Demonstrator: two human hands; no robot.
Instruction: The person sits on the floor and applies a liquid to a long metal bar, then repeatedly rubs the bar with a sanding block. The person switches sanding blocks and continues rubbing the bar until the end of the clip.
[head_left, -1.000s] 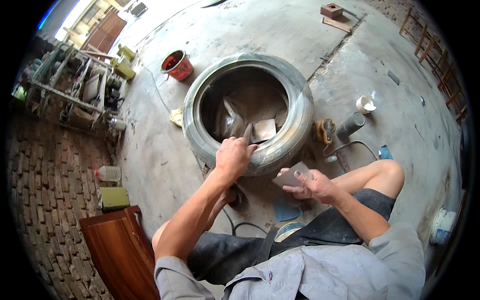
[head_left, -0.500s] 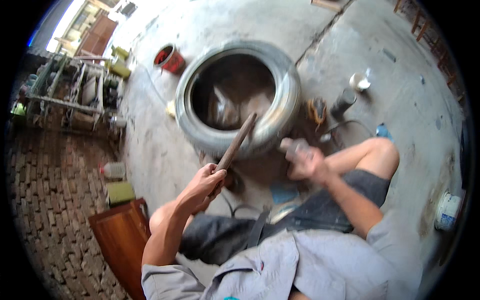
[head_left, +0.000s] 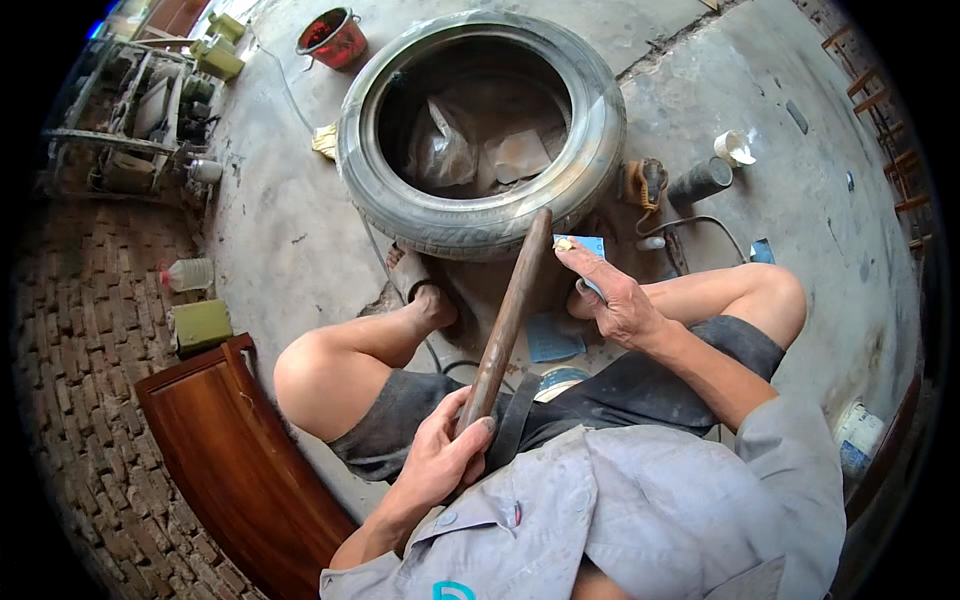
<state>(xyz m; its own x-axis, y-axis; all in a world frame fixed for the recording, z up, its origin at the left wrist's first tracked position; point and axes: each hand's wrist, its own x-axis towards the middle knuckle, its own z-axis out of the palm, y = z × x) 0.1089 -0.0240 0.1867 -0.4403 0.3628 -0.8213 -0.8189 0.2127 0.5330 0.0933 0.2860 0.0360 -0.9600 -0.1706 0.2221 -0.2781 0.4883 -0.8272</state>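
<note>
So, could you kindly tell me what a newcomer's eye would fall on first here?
Probably the big grey tire, lying flat on the floor at the top centre, with a clear plastic bag inside its ring. Next might come the long brown stick gripped in the left hand, and the blue sheet held in the right hand. The glossy reddish-brown panel at lower left also stands out.

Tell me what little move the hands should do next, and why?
Perhaps the right hand should bring its blue sheet onto the brown stick: the left hand holds the near end, and the sheet appears close beside the far end.
</note>
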